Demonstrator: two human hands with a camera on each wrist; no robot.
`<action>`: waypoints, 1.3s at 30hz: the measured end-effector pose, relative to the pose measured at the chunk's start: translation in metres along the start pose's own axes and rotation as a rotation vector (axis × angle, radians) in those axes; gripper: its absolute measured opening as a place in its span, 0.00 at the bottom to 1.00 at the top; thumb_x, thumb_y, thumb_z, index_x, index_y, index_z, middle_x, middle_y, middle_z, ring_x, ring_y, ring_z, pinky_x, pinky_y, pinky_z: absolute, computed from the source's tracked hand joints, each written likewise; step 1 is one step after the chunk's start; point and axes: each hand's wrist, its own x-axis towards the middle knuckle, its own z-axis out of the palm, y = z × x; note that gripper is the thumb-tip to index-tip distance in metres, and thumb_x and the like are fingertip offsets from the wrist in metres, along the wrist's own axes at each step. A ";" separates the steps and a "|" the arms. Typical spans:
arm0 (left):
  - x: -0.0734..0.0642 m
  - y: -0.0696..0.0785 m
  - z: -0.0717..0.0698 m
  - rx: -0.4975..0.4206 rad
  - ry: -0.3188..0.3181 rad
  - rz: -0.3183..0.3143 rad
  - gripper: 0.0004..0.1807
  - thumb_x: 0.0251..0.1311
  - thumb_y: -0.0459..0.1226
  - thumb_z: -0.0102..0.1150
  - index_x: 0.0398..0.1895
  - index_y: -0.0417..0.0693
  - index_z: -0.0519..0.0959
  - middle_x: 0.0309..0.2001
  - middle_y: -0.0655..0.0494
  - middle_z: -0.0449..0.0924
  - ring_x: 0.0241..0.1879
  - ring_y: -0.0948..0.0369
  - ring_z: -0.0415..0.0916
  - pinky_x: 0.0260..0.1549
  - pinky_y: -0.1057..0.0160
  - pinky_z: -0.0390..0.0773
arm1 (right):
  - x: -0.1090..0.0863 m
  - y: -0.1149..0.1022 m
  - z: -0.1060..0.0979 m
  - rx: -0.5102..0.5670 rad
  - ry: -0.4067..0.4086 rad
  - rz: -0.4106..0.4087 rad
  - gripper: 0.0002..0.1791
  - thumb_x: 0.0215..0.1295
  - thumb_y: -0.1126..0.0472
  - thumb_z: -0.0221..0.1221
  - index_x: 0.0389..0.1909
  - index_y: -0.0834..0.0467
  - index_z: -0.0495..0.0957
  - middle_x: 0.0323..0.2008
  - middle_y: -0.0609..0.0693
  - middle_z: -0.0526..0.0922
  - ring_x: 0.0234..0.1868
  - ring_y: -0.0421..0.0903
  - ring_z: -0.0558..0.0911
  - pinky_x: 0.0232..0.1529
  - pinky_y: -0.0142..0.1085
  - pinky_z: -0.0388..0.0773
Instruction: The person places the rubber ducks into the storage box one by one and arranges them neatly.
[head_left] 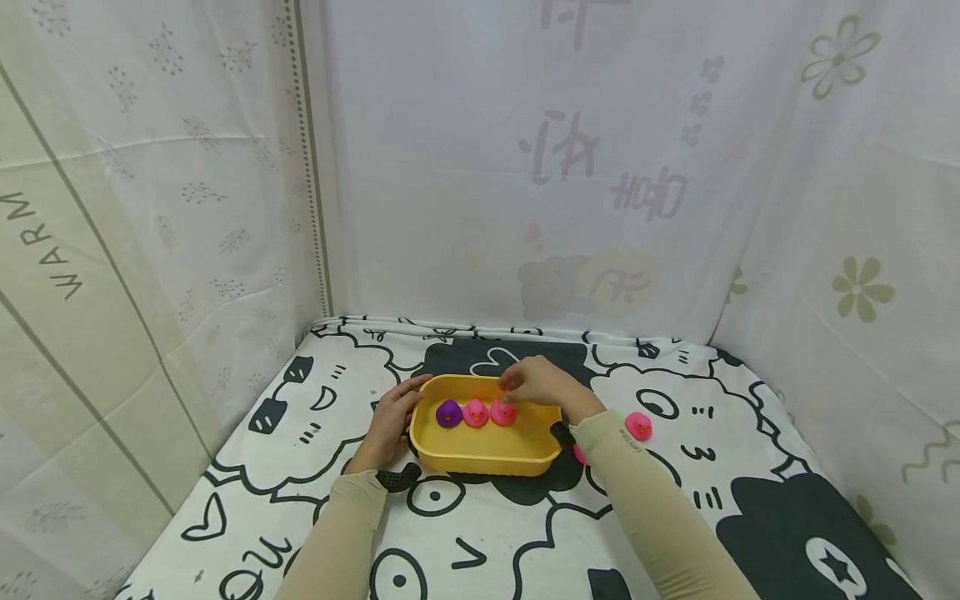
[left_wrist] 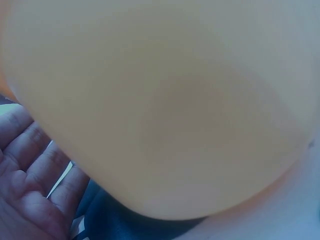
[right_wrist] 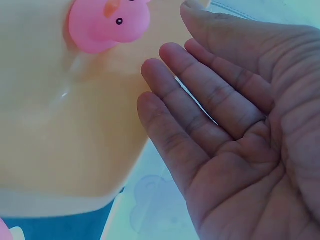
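Observation:
A yellow plastic basin [head_left: 480, 457] stands in front of me, holding a row of small toy ducks: a purple duck [head_left: 449, 414], a pink duck [head_left: 476, 414] and a second pink duck [head_left: 502, 413]. My left hand [head_left: 386, 423] rests at the basin's left side, fingertips at its rim; in the left wrist view its fingers lie nearly straight beside the basin wall. Over the far right rim is my right hand [head_left: 542, 385], close to the second pink duck. In the right wrist view that hand's fingers [right_wrist: 190, 102] are extended, with nothing between them and the thumb.
Right of the basin, a pink duck [head_left: 638, 426] sits on the patterned cloth [head_left: 472, 550]. Another pink duck [head_left: 579, 454] is mostly hidden by the right forearm. Hanging printed curtains [head_left: 450, 208] enclose the table at the back and both sides.

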 end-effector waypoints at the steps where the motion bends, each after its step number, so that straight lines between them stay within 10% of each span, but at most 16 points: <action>1: 0.000 0.000 0.000 -0.002 -0.002 0.001 0.22 0.70 0.41 0.53 0.66 0.54 0.76 0.67 0.51 0.72 0.62 0.53 0.74 0.54 0.64 0.79 | 0.000 0.000 -0.001 -0.001 0.004 -0.002 0.18 0.62 0.58 0.69 0.52 0.59 0.85 0.46 0.49 0.87 0.48 0.45 0.84 0.53 0.39 0.82; 39: 0.001 0.000 0.001 -0.011 0.003 -0.008 0.22 0.71 0.41 0.52 0.67 0.53 0.76 0.66 0.50 0.73 0.60 0.54 0.75 0.52 0.65 0.80 | -0.045 0.041 -0.019 0.233 0.211 0.040 0.21 0.66 0.49 0.66 0.56 0.53 0.83 0.50 0.47 0.86 0.55 0.50 0.83 0.55 0.47 0.81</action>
